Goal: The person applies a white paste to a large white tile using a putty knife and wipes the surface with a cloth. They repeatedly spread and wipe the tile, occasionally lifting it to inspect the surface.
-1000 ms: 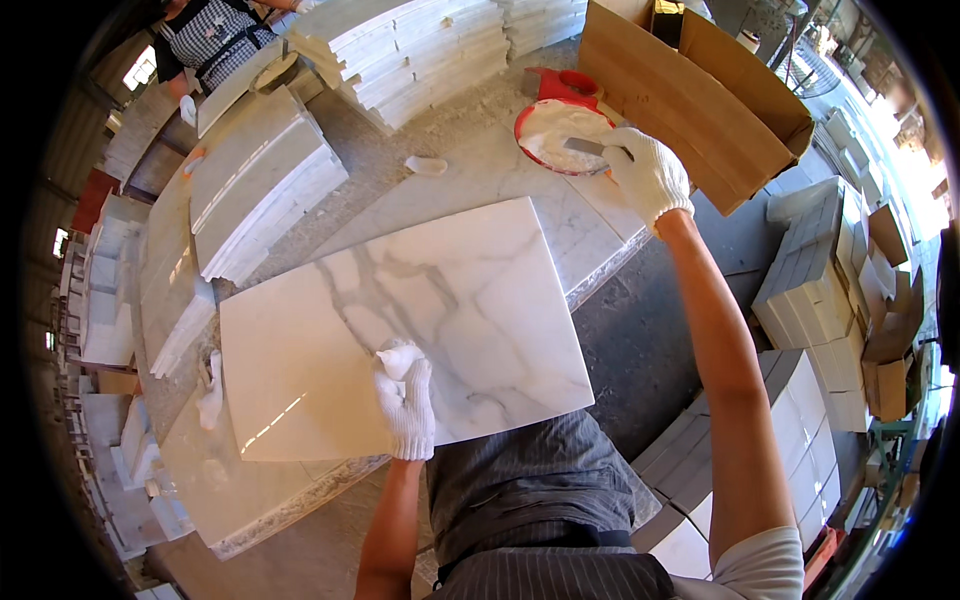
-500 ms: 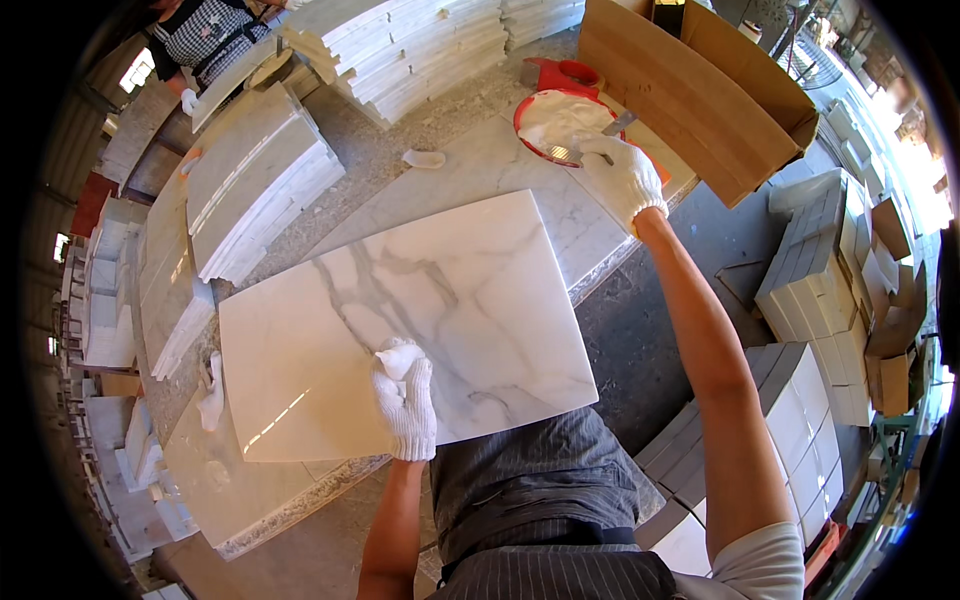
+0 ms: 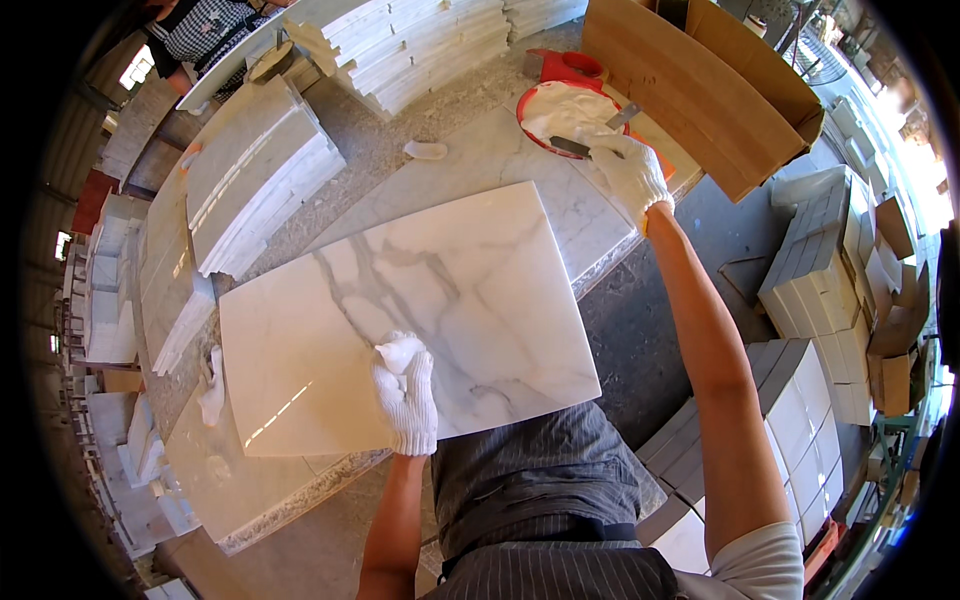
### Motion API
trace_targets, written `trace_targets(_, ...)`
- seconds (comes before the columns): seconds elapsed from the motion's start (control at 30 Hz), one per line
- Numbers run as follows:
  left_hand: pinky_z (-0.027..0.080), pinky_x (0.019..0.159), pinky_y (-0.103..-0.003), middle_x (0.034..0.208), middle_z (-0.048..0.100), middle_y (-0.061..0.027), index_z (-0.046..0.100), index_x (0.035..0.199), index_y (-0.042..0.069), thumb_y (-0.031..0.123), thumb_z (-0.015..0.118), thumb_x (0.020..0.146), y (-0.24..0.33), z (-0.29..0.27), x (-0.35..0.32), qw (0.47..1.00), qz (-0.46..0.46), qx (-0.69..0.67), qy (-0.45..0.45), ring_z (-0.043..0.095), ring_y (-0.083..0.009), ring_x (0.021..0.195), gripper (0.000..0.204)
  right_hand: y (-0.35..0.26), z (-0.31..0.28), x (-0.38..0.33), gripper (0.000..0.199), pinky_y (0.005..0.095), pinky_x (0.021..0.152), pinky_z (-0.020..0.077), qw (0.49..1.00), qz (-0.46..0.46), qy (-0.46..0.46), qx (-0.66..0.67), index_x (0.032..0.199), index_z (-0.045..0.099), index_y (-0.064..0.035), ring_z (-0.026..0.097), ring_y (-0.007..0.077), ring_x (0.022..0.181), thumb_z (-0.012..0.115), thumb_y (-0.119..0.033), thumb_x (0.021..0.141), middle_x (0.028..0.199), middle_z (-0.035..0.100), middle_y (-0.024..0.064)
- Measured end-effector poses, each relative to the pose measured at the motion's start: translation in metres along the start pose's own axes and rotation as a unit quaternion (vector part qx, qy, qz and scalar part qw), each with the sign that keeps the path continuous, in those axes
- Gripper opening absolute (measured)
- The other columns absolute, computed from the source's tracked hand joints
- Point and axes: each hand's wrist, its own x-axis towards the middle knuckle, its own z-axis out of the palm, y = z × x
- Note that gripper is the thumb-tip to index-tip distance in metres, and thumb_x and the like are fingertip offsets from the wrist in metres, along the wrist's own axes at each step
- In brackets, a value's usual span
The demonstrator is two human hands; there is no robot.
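Marble slab (image 3: 500, 290): laid flat, polished face up, across the middle of the frame on the bench (image 3: 245, 490). Grey veins seen; no lump of paste made out on the face, though thin smears could be lost in the white and the glare at lower left

Left hand (image 3: 405, 400), gloved: rested on the slab at lower centre, fingers curled, a white rag (image 3: 400, 350) pinched in them

Right hand (image 3: 632, 175), gloved: held at the tub (image 3: 520, 118), upper right of centre, fingers closed on a dark scraper (image 3: 570, 147) whose blade is set at the tub's near rim. A second blade (image 3: 622, 115) is seen just above this hand; whether it is gripped too cannot be told

Progress, as judged: slab placed, rag and scraper in hand, white paste (image 3: 562, 105) at the ready in good supply. Paste appears to be at the loading stage; its application and the wiping of the face are judged to be left. Any patches already filled cannot be told
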Motion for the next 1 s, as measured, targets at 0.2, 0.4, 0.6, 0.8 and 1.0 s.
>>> trace_targets(0.2,0.047,0.102,-0.036,0.123,0.062,-0.0132,0.054,0.124,-0.003,0.002,0.065,0.092,0.003,-0.003,0.0,0.999,-0.013,0.029,-0.015,0.058,-0.0217,0.117,0.034,0.005,0.002,-0.002,0.029,0.0292,0.061,0.049,0.999,-0.029,0.032,0.028,0.107,0.074,-0.0056,0.062,0.0132,0.065,0.059,-0.02,0.087,0.078,0.069,0.0074)
trace_targets(0.4,0.046,0.102,-0.036,0.121,0.062,-0.0117,0.054,0.123,-0.002,0.001,0.064,0.092,0.008,0.0,-0.002,0.999,0.012,0.041,-0.018,0.058,-0.0209,0.115,0.032,-0.006,-0.013,-0.043,0.024,0.0236,0.055,0.045,0.985,0.02,0.008,0.17,0.109,0.071,0.0001,0.057,0.0078,0.064,0.061,-0.013,0.092,0.081,0.066,0.003)
trace_targets(0.6,0.047,0.101,-0.033,0.123,0.061,-0.0104,0.049,0.131,-0.003,0.004,0.063,0.094,-0.007,-0.002,-0.001,1.0,0.002,0.027,-0.001,0.058,-0.0174,0.114,0.04,0.001,-0.022,-0.142,0.026,0.0228,0.056,0.0495,0.98,0.084,-0.009,0.178,0.116,0.068,0.0011,0.06,0.0096,0.067,0.062,-0.014,0.095,0.085,0.067,0.0062)
trace_targets(0.8,0.049,0.099,-0.034,0.126,0.058,-0.0119,0.045,0.134,-0.002,0.003,0.058,0.097,-0.015,-0.007,0.003,0.999,0.035,0.017,-0.016,0.058,-0.0192,0.114,0.039,0.022,-0.011,-0.218,0.024,0.0219,0.058,0.0523,0.97,0.156,0.027,0.186,0.116,0.068,-0.0009,0.062,0.0087,0.068,0.063,-0.011,0.096,0.087,0.068,0.0054)
trace_targets(1.0,0.048,0.101,-0.038,0.126,0.056,-0.0131,0.042,0.135,-0.002,0.006,0.054,0.1,-0.015,-0.006,0.004,0.999,0.039,-0.018,-0.006,0.057,-0.0211,0.115,0.039,0.029,0.007,-0.225,0.023,0.0206,0.06,0.05,0.967,0.137,0.08,0.199,0.116,0.069,-0.0022,0.06,0.0071,0.068,0.063,-0.01,0.096,0.088,0.067,0.0043)
